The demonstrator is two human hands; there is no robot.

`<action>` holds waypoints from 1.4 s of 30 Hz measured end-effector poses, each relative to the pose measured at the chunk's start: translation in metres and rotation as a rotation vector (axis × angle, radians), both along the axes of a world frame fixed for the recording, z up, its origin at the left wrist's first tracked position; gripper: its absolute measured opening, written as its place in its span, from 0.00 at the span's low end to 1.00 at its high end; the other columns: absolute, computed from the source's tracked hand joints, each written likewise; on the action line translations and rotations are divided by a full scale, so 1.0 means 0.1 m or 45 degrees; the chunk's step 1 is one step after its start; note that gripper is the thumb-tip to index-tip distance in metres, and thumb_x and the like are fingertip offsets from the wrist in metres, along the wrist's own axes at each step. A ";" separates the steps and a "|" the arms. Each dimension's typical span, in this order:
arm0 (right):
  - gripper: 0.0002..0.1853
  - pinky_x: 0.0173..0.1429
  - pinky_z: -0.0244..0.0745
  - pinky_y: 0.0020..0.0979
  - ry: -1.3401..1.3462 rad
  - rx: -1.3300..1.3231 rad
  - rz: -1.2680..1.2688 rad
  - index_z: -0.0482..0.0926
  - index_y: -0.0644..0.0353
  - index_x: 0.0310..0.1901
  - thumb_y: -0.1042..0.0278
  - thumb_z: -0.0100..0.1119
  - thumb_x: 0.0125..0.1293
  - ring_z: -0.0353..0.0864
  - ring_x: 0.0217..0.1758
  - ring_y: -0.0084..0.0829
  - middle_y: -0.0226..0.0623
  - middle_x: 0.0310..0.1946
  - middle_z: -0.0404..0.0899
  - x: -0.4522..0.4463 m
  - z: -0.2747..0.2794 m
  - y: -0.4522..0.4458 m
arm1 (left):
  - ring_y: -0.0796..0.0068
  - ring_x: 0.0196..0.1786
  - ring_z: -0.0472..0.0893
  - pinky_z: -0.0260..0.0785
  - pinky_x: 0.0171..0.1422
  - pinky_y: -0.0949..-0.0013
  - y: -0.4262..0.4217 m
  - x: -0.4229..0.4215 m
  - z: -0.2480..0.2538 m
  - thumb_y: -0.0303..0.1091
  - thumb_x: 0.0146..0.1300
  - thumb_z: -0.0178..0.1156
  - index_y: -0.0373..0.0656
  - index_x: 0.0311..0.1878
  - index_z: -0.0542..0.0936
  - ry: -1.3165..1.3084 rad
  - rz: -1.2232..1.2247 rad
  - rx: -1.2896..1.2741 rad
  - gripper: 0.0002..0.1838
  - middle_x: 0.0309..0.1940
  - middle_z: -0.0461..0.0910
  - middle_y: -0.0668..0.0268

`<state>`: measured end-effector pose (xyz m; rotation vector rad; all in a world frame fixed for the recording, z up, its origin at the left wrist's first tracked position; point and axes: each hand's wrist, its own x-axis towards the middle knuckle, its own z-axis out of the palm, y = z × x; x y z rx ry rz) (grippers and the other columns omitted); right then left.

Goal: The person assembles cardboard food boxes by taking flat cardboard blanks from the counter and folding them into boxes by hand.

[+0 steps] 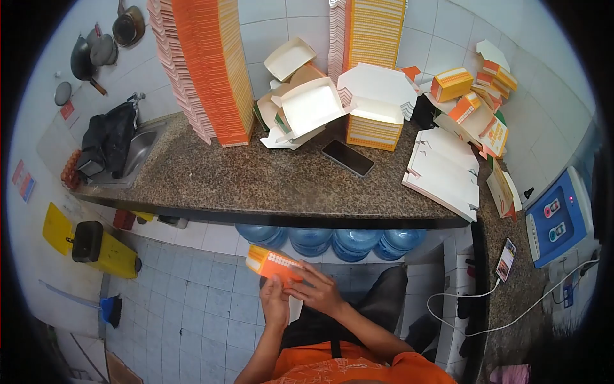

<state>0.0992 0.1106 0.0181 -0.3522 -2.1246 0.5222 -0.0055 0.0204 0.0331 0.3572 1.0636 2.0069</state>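
Note:
An orange carton with yellow and white markings (272, 262) is held above my lap, partly folded, with a white flap hanging below it. My left hand (275, 299) grips its lower side, thumb up against the orange face. My right hand (318, 291) lies along the carton's right side, its fingers closed against the panel. Both hands cover part of the carton. On the counter (256, 185) beyond stand a tall stack of flat orange cartons (211, 70), a second stack (374, 35) and open white-lined boxes (312, 107).
A black phone (348, 159) and white flat cartons (442, 169) lie on the counter. At the right are a charging phone (506, 260) and a blue machine (556, 217). Blue water bottles (354, 243) stand underneath. A sink (144, 150) and yellow bin (115, 249) are left.

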 end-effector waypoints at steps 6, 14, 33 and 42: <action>0.11 0.63 0.79 0.36 0.178 -0.501 0.125 0.88 0.60 0.42 0.74 0.73 0.57 0.78 0.66 0.45 0.40 0.62 0.80 -0.06 0.06 0.07 | 0.73 0.48 0.81 0.73 0.54 0.70 -0.09 0.00 -0.28 0.44 0.79 0.51 0.33 0.53 0.78 0.592 -0.090 -0.299 0.20 0.48 0.81 0.61; 0.09 0.62 0.80 0.37 0.196 -0.476 0.069 0.87 0.62 0.40 0.76 0.73 0.57 0.79 0.66 0.46 0.44 0.65 0.77 -0.11 -0.05 0.00 | 0.73 0.47 0.80 0.72 0.55 0.68 0.01 0.04 -0.22 0.42 0.80 0.49 0.32 0.52 0.77 0.228 -0.041 -0.129 0.19 0.48 0.80 0.60; 0.08 0.66 0.81 0.41 0.342 -0.221 0.203 0.83 0.71 0.38 0.81 0.71 0.57 0.83 0.60 0.46 0.47 0.46 0.86 -0.05 -0.13 -0.04 | 0.79 0.41 0.78 0.69 0.45 0.74 -0.09 0.10 -0.15 0.46 0.80 0.49 0.34 0.45 0.79 0.575 0.046 -0.159 0.21 0.39 0.82 0.64; 0.10 0.64 0.82 0.37 0.286 0.005 0.217 0.85 0.68 0.43 0.79 0.70 0.58 0.84 0.59 0.41 0.46 0.51 0.86 0.03 -0.07 -0.04 | 0.82 0.35 0.75 0.66 0.41 0.74 -0.04 0.17 0.06 0.45 0.80 0.50 0.33 0.41 0.80 0.581 0.214 -0.109 0.22 0.32 0.81 0.70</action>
